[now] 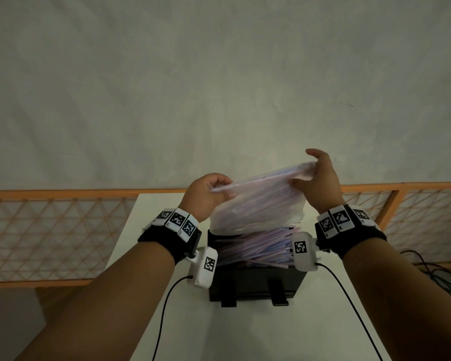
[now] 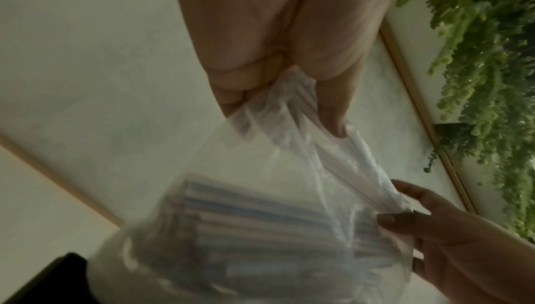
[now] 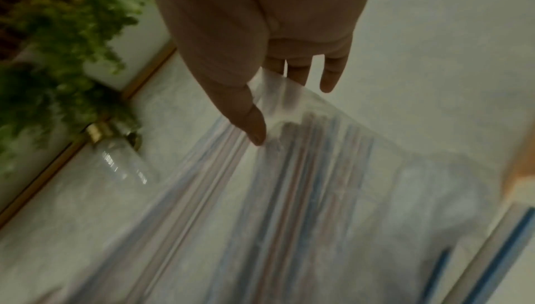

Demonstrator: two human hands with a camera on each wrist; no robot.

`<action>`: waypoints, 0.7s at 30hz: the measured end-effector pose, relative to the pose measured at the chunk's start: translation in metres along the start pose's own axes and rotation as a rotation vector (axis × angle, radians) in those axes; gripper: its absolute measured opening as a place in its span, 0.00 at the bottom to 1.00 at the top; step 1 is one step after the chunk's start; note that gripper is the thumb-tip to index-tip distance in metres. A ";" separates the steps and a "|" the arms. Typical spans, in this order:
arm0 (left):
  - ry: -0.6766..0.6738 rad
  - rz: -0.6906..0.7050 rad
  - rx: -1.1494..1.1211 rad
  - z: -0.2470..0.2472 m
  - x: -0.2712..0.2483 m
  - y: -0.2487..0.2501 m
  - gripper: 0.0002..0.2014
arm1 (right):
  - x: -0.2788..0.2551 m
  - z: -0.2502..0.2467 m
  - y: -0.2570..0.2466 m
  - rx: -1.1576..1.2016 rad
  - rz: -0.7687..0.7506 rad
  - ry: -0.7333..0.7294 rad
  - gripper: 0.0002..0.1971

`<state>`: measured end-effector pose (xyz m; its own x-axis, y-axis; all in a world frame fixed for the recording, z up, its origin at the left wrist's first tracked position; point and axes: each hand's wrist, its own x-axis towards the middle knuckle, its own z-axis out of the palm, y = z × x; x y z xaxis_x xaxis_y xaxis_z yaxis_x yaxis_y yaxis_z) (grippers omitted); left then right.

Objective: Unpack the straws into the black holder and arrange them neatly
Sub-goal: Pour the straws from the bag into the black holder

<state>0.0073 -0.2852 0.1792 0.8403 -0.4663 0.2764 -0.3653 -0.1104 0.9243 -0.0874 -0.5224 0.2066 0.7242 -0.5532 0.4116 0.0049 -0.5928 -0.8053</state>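
Straws [image 1: 255,250]: pale pink, lilac and blue stripes on white. Bag [image 1: 258,201]: clear, milky film, same stripes showing through. Holder [image 1: 255,285]: plain matte black. Bench [image 1: 245,332]: white. Wrist bands [image 1: 167,239]: black, carrying white tiles with black square-code patterns. Fence [image 1: 50,230]: orange frame, diamond lattice. Foliage [image 2: 486,80]: green. Wall [image 1: 219,87]: grey-white.

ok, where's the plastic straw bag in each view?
Head: plastic bag at centre, held up over the black holder.
Left wrist: fills the lower middle, below the left hand.
Right wrist: spreads across the lower half.
Shared landmark: the right hand pinching the bag's corner.
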 end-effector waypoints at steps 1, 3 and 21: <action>-0.031 0.000 0.012 -0.001 0.000 0.000 0.08 | 0.000 -0.001 0.001 -0.101 -0.085 -0.025 0.31; -0.074 0.003 0.032 0.000 -0.001 0.000 0.11 | 0.000 -0.002 0.000 -0.371 -0.243 -0.054 0.28; -0.166 0.183 0.762 -0.001 -0.005 0.022 0.10 | -0.008 0.005 -0.038 -0.931 -0.436 -0.552 0.26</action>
<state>-0.0046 -0.2843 0.1983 0.6919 -0.6529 0.3083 -0.7151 -0.5609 0.4171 -0.0899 -0.4929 0.2315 0.9886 -0.0027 0.1502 -0.0144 -0.9969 0.0771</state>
